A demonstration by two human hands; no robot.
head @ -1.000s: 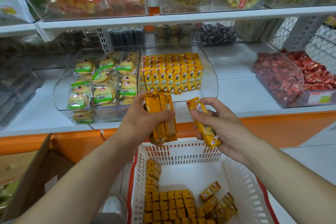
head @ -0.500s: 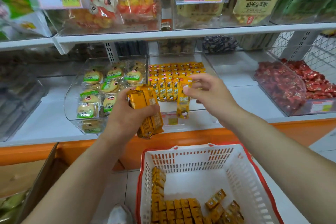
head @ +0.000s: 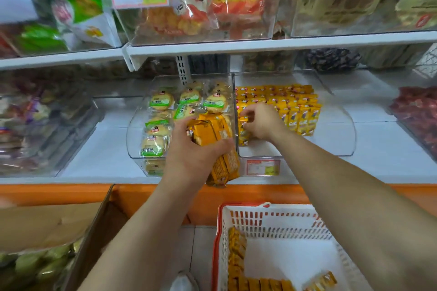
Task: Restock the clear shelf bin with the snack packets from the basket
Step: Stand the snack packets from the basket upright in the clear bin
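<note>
the white slatted plastic basket (head: 279, 220) runs off the bottom edge. the right hand (head: 260, 120) hides most of its yellow foil packet (head: 243, 121). the small red-edged label (head: 262, 167) is unreadable.

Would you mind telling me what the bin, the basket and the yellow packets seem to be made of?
Bin: clear rigid plastic, likely acrylic; the shelf shows through its glossy walls. Basket: white moulded plastic with a red rim, judging by its slotted walls. Packets: thin glossy printed film, perhaps foil-lined; they shine and crease.
</note>
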